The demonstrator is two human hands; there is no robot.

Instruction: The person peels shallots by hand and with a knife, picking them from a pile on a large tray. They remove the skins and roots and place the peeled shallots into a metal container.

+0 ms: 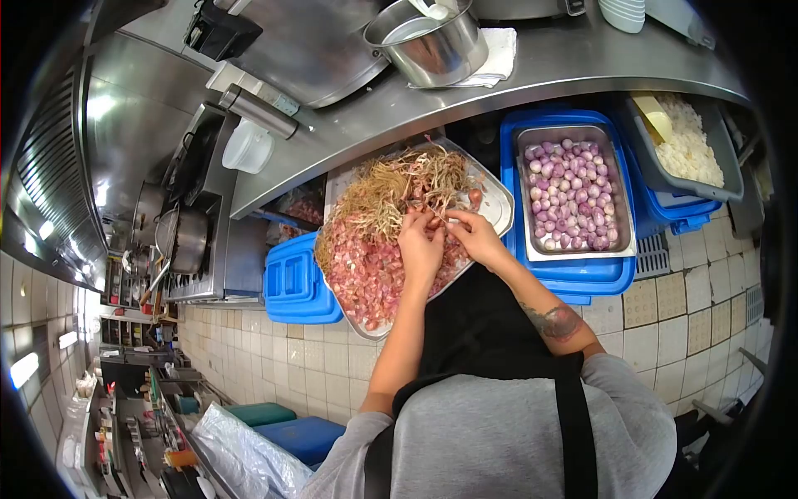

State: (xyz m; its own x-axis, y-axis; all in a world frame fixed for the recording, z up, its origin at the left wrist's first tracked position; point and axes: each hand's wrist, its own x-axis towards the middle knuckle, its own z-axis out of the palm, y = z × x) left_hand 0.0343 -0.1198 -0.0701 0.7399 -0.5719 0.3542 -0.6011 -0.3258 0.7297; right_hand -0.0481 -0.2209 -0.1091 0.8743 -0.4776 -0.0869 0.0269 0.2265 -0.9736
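Over a large metal tray (500, 208), both of my hands meet with fingertips pinched. Between the fingers of my left hand (421, 249) is a small reddish shallot (434, 222), partly hidden by them. My right hand (478, 237) pinches at the shallot's dry stalk end, close beside the left fingertips. Pink and red papery skins (366, 270) fill the near and left part of the tray. Behind them lies a heap of dry, straw-coloured stalks (374, 193). A loose unpeeled shallot (475, 197) rests at the tray's right side.
To the right, a steel pan (534, 248) of peeled shallots (573, 195) sits on a blue lid (573, 276). Beyond it, a grey tub (716, 186) holds white food and a yellow scoop (653, 118). A steel counter (549, 79) overhangs the tray's far side. Another blue lid (301, 279) stands left.
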